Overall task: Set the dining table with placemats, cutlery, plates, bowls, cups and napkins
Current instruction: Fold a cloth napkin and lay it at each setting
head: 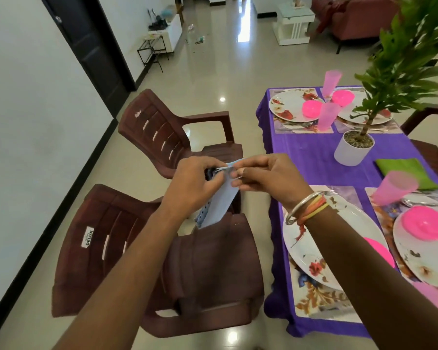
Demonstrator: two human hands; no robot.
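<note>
Both my hands hold a pale blue napkin (221,200) in the air over the brown chairs, left of the table. My left hand (196,184) grips its upper left part, and my right hand (266,176) pinches its top edge. The cloth hangs down folded between them. On the purple tablecloth (311,157) lie floral placemats with white flowered plates (292,106), pink bowls (311,108), pink cups (326,118) and cutlery (296,125). A folded green napkin (405,170) lies by the near right setting.
Two brown plastic chairs (162,251) stand left of the table, right under my hands. A potted plant in a white pot (350,152) sits mid-table. A third chair (430,137) is at the right. Tiled floor, a dark door and a sofa lie beyond.
</note>
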